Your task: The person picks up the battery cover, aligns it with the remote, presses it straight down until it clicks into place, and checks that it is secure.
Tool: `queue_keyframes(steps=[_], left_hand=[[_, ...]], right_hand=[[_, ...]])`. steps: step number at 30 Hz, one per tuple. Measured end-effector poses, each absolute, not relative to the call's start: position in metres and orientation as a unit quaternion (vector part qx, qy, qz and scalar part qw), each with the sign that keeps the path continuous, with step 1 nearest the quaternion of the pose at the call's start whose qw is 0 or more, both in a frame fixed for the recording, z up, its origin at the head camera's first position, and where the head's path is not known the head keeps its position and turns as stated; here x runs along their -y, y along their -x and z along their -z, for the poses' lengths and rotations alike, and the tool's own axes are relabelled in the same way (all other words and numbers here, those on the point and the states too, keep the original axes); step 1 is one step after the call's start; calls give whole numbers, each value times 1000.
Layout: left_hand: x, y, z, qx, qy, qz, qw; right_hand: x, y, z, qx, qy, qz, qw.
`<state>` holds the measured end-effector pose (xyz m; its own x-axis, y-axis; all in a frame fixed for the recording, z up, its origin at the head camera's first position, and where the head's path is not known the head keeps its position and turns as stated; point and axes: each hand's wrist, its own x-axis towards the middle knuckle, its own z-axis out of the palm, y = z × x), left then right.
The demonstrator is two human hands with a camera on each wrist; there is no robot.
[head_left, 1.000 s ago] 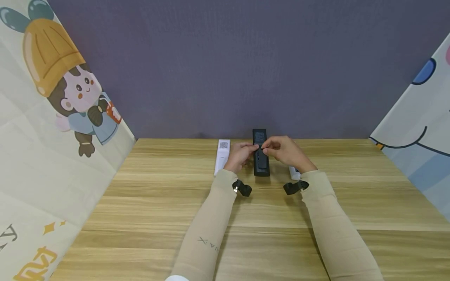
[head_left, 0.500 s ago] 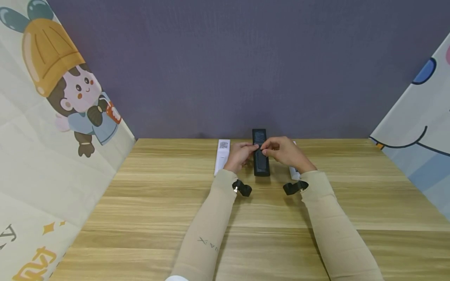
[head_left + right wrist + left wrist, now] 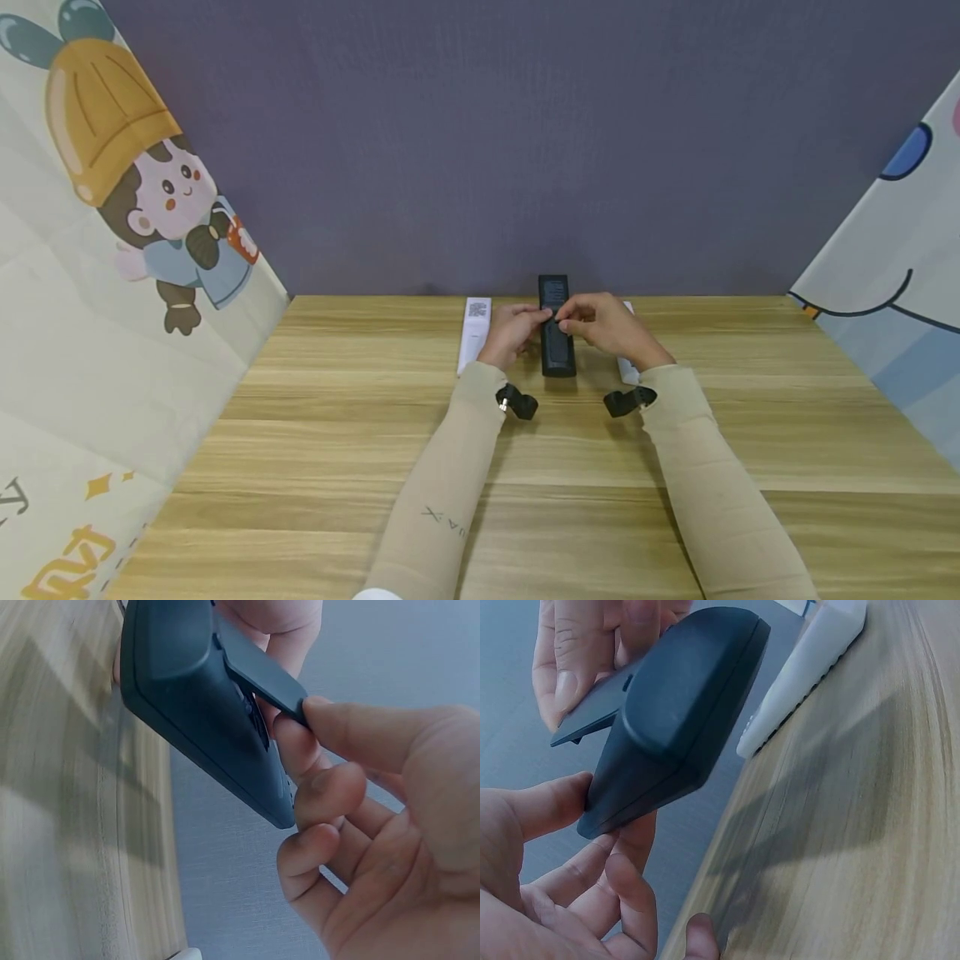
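1. A dark grey-blue wall (image 3: 480,150) stood behind the far edge of the table.
2. The table (image 3: 337,433), with a light wood grain, filled the lower middle of the head view.
3. A pale cloth (image 3: 75,350) with a printed cartoon figure in an orange hat hung along the table's left edge; another printed cloth (image 3: 922,217) hung along its right edge.
4. Two beige sleeves reached in over the table's near edge, the left sleeve (image 3: 442,483) marked with a few dark characters.
5. The hands met near the middle of the far edge. The left hand (image 3: 512,335) gripped the black remote's side between thumb and fingers. The right hand (image 3: 611,323) was curled, pinching the remote's cover between thumb and forefinger.
6. The black remote (image 3: 675,712) was held off the table, near the middle of its far edge.
7. One white remote (image 3: 474,336), bearing a printed code, lay left of the left hand, one end just beside the far edge. A second white remote (image 3: 628,372) lay partly hidden by the right hand and wrist.
8. A small black device (image 3: 517,403) was worn at the left cuff, a similar one (image 3: 628,402) at the right.
9. The cover (image 3: 270,675) slanted away from the black remote, its pinched end raised over an opening.
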<state>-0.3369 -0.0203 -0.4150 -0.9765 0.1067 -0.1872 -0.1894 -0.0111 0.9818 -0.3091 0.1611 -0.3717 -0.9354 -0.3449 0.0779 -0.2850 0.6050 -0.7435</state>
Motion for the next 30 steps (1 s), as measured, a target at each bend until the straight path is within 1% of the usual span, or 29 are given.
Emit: queue_keyframes(steps=[6,18,30], left_hand=[[19,337,415,-694,36,-712,101],[19,338,415,-692,38,-714,100],[19,339,416,-685,39,-721,102]], right_hand=[[-161,309,373,-896,175,407,42],[-162,311,376,-898,168,401,68],[-158,309,374,-904,175,385,57]])
